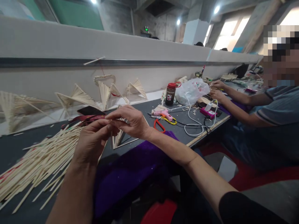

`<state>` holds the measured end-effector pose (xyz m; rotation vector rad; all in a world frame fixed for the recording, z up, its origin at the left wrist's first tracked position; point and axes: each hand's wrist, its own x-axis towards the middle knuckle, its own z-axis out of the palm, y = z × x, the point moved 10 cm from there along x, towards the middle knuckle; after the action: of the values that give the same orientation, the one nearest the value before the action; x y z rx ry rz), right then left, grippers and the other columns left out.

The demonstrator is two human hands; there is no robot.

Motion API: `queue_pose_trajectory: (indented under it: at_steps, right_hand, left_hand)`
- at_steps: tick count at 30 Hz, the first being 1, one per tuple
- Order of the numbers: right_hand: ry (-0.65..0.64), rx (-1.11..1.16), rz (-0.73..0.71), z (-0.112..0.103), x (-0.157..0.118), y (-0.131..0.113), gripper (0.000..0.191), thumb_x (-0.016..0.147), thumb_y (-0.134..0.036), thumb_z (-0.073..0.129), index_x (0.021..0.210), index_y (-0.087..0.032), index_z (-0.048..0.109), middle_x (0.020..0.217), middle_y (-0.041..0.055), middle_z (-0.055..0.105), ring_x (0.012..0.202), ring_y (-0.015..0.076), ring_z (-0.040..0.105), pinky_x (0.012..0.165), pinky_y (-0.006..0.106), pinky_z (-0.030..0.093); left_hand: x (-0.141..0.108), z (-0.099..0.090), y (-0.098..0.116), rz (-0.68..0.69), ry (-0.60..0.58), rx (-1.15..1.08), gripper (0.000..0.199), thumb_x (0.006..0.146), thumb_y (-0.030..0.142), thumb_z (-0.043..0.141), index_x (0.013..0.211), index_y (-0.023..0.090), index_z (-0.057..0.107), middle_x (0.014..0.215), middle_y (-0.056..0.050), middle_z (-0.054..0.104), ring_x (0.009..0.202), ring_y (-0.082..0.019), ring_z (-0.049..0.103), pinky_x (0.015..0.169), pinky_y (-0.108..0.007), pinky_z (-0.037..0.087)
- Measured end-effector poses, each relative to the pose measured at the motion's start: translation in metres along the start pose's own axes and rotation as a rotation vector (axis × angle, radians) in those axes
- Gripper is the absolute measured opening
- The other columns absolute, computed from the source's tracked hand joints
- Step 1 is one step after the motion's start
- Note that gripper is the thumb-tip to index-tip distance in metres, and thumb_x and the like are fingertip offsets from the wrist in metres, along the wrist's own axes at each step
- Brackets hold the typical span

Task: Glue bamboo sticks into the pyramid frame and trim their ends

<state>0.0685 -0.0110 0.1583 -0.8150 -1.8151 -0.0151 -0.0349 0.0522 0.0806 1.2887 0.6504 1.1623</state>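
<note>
My left hand [93, 140] and my right hand [130, 121] meet fingertip to fingertip above the dark table. The fingers of both are pinched together; whatever lies between them is too small to make out. Just beneath and behind them stands a frame of thin wooden sticks [127, 143], partly hidden by my hands. A large loose pile of wooden sticks [46, 158] spreads to the left of my left hand. Purple cloth [126, 174] lies below my hands along the table's near edge.
Stick models [80, 97] line the white partition. Right of my hands are a pink glue gun [164, 114], red-handled scissors [159, 125], a dark bottle [170, 94], a plastic bag [192, 90] and a white cable [190, 124]. A person works at the right.
</note>
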Motion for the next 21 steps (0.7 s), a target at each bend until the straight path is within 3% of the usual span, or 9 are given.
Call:
queue_pose_trajectory:
  at_steps: [2, 4, 6, 8, 11, 14, 18, 21]
  right_hand:
    - [0.001, 0.017, 0.021, -0.011, -0.001, 0.0, 0.014, 0.088, -0.021, 0.057, 0.095, -0.016, 0.067, 0.089, 0.0016, 0.07, 0.087, 0.0107, 0.059, 0.088, 0.027, 0.045]
    - [0.012, 0.081, 0.144, -0.027, -0.011, 0.014, 0.018, 0.088, -0.024, 0.056, 0.101, -0.02, 0.067, 0.097, 0.0009, 0.069, 0.091, 0.011, 0.06, 0.087, 0.027, 0.046]
    - [0.067, 0.166, 0.306, -0.051, -0.033, 0.037, 0.025, 0.088, -0.033, 0.055, 0.109, -0.024, 0.065, 0.104, 0.0003, 0.067, 0.091, 0.0114, 0.061, 0.081, 0.026, 0.047]
    - [0.131, 0.125, 0.409, -0.081, -0.065, 0.06, 0.024, 0.088, -0.037, 0.055, 0.103, -0.023, 0.067, 0.093, -0.0004, 0.068, 0.081, 0.0115, 0.061, 0.074, 0.024, 0.047]
    - [0.039, -0.198, 0.561, -0.116, -0.117, 0.1, 0.021, 0.087, -0.035, 0.055, 0.089, -0.019, 0.07, 0.088, 0.0015, 0.07, 0.079, 0.0131, 0.062, 0.075, 0.025, 0.045]
    - [-0.089, -0.604, 0.707, -0.147, -0.152, 0.139, 0.028, 0.089, -0.04, 0.051, 0.094, -0.02, 0.07, 0.096, 0.0048, 0.07, 0.086, 0.0166, 0.063, 0.078, 0.027, 0.043]
    - [-0.318, -0.823, 0.904, -0.153, -0.164, 0.182, 0.05, 0.083, -0.062, 0.047, 0.103, -0.02, 0.068, 0.105, 0.0105, 0.068, 0.096, 0.0246, 0.064, 0.076, 0.03, 0.045]
    - [-0.457, -0.851, 0.994, -0.142, -0.162, 0.203, 0.052, 0.083, -0.061, 0.045, 0.103, -0.019, 0.068, 0.103, 0.0125, 0.07, 0.095, 0.028, 0.065, 0.074, 0.032, 0.046]
  left_hand:
    - [-0.001, 0.013, 0.007, 0.017, 0.001, 0.0, 0.023, 0.057, 0.026, 0.083, 0.072, 0.015, 0.07, 0.058, 0.001, 0.061, 0.053, -0.009, 0.054, 0.051, -0.019, 0.043]
    - [-0.002, 0.028, 0.01, 0.018, -0.002, 0.0, 0.017, 0.061, 0.024, 0.078, 0.074, 0.016, 0.07, 0.057, 0.002, 0.058, 0.049, -0.007, 0.048, 0.046, -0.019, 0.036]
    - [-0.003, 0.044, 0.01, 0.023, -0.023, 0.018, 0.013, 0.063, 0.023, 0.074, 0.072, 0.016, 0.068, 0.055, 0.002, 0.056, 0.046, -0.006, 0.042, 0.043, -0.019, 0.031]
    - [-0.002, 0.057, 0.004, 0.033, -0.042, 0.041, 0.011, 0.064, 0.023, 0.072, 0.07, 0.016, 0.065, 0.055, 0.002, 0.055, 0.044, -0.006, 0.04, 0.041, -0.02, 0.029]
    - [0.0, 0.067, -0.013, 0.048, -0.06, 0.086, 0.012, 0.063, 0.022, 0.071, 0.071, 0.017, 0.064, 0.052, 0.003, 0.053, 0.042, -0.007, 0.04, 0.039, -0.02, 0.028]
    - [0.002, 0.063, -0.027, 0.066, -0.009, 0.101, 0.012, 0.064, 0.022, 0.071, 0.073, 0.017, 0.064, 0.059, 0.002, 0.058, 0.045, -0.007, 0.044, 0.041, -0.019, 0.03]
    - [0.0, 0.057, -0.033, 0.077, 0.005, 0.088, 0.014, 0.065, 0.022, 0.071, 0.074, 0.017, 0.063, 0.06, 0.002, 0.059, 0.044, -0.006, 0.044, 0.041, -0.019, 0.031]
    - [-0.001, 0.054, -0.037, 0.063, -0.013, 0.091, 0.014, 0.066, 0.023, 0.071, 0.076, 0.017, 0.063, 0.059, 0.002, 0.059, 0.045, -0.006, 0.044, 0.041, -0.019, 0.031]
